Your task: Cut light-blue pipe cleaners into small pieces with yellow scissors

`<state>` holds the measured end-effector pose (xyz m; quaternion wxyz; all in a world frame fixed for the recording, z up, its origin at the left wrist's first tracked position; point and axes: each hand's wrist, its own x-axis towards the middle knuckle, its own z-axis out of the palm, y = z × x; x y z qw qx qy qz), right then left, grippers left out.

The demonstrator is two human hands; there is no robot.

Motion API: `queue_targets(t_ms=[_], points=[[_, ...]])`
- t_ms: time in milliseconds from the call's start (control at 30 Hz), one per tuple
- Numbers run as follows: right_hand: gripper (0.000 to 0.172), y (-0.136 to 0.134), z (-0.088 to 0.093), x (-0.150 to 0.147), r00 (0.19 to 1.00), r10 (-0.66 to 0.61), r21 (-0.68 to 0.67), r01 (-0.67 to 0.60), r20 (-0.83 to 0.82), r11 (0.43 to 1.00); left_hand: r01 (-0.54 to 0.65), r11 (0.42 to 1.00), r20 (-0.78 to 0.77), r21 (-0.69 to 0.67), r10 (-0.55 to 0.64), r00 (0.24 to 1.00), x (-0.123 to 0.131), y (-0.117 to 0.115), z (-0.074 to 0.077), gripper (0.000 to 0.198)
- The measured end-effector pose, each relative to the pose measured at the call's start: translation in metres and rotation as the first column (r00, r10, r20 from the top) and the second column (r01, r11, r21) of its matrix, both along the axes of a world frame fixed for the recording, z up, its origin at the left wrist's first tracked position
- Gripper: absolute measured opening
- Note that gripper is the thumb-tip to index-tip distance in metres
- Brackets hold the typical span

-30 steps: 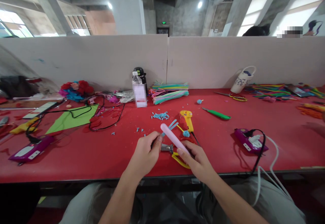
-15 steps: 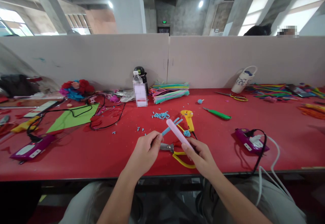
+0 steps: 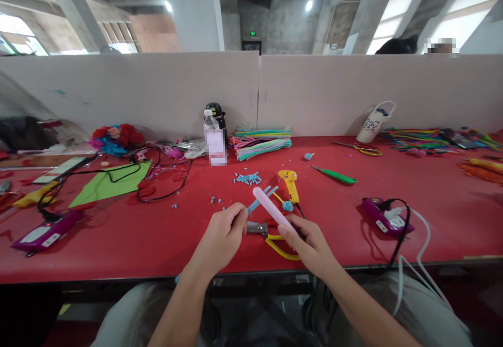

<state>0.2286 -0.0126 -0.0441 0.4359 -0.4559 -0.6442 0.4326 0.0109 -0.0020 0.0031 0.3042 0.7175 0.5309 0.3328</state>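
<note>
Tabletop (image 3: 157,237) red, 2 lamps (image 3: 309,5) lit beyond partition (image 3: 330,93)

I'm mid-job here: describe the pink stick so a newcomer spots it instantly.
Start at the long red table, near the middle of its front edge. There the right hand holds the pink stick, which slants up and leftward in the picture. It is thick and round-tipped, unlike the thin blue strips in the left hand.

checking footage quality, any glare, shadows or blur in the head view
Head view: upper-right windows wash out nearly white; head view: white tumbler throws a soft shadow on the partition; head view: bottle label is pixelated, while the pink stick shows a clear outline.
</note>
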Motion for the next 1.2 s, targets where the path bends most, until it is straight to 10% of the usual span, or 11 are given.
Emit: queue_targets(t_ms=[1200], points=[[0.034,0.007,-0.005,0.015,0.994,-0.098,0.039,0.101,-0.057,0.994,-0.02,0.998,-0.042,0.067,0.023,0.999,-0.009,0.003,-0.001,0.029]])
